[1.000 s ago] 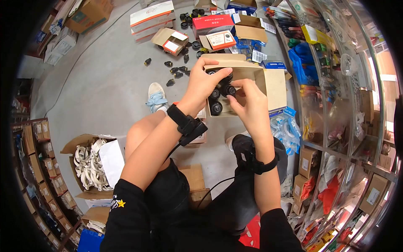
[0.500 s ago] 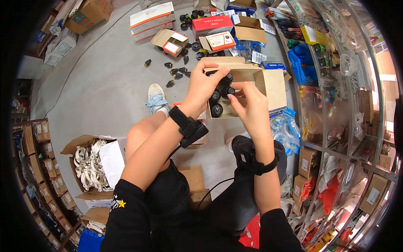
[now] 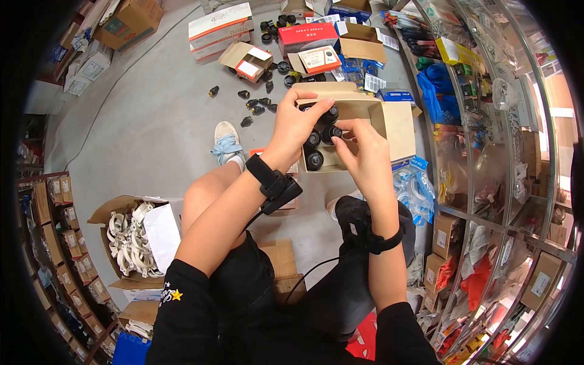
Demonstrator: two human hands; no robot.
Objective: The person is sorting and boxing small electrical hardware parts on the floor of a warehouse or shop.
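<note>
A small open cardboard box [image 3: 359,110] is held tilted in front of me, with several black cylindrical fittings [image 3: 314,160] standing along its left side. My left hand [image 3: 295,125] grips the box's left wall; its thumb reaches inside, against an upper black fitting [image 3: 330,114]. My right hand [image 3: 365,148] is inside the box, thumb and fingertips pinching another black fitting [image 3: 329,134] beside the others. The fingers of my left hand are partly hidden behind the box.
Loose black and yellow fittings [image 3: 257,110] lie on the floor ahead, near opened cartons and a red box [image 3: 308,38]. A carton of white curved parts [image 3: 131,240] stands at left. Metal shelving [image 3: 480,222] lines the right side, with clear bags [image 3: 413,188] beside my knee.
The pinched fitting and my right fingertips have shifted very slightly within the box. My left hand and the box look almost unmoved.
</note>
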